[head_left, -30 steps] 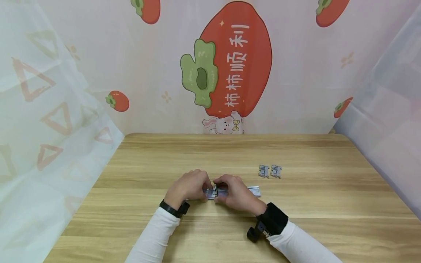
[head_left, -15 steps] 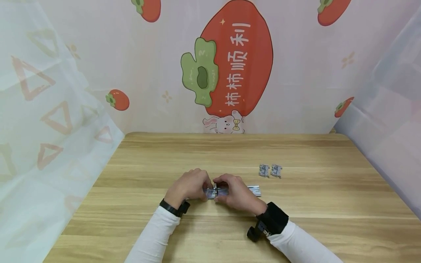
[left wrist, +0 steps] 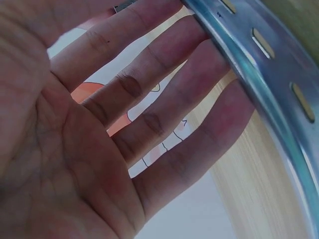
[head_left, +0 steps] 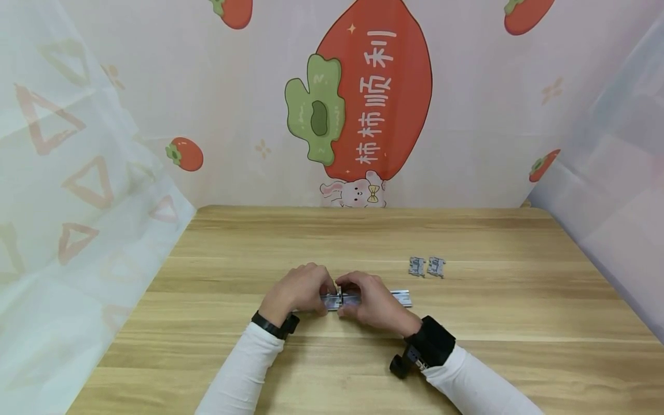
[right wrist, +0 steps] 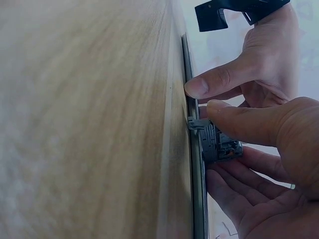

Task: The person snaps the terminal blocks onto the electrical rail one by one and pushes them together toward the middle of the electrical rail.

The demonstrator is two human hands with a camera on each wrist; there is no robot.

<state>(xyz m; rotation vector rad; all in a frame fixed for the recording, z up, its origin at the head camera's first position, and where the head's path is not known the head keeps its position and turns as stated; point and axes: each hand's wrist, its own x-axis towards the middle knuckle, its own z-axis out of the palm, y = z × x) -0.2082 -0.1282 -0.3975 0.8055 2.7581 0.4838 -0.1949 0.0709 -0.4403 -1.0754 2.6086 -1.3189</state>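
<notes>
A slotted metal DIN rail (head_left: pixel 402 298) lies crosswise on the table in the head view. My left hand (head_left: pixel 301 289) grips it left of centre. In the left wrist view, the fingertips (left wrist: pixel 232 94) meet one long edge of the rail. A grey terminal block (right wrist: pixel 214 142) stands on the rail, and my right hand (head_left: pixel 374 304) pinches it between thumb and fingers. One end of the block sits right at the rail's edge in the right wrist view. From the head, only a thin slice of the block shows between the hands. The rail's left end is hidden.
Two more grey terminal blocks, one (head_left: pixel 417 266) beside the other (head_left: pixel 436 267), lie flat beyond the rail to the right. The wooden table (head_left: pixel 259 236) ends at a printed backdrop (head_left: pixel 233 104), with light sheets at both sides.
The head view has tilted slightly, so the backdrop sits a little higher in it. Both hands keep the same hold on the rail and block.
</notes>
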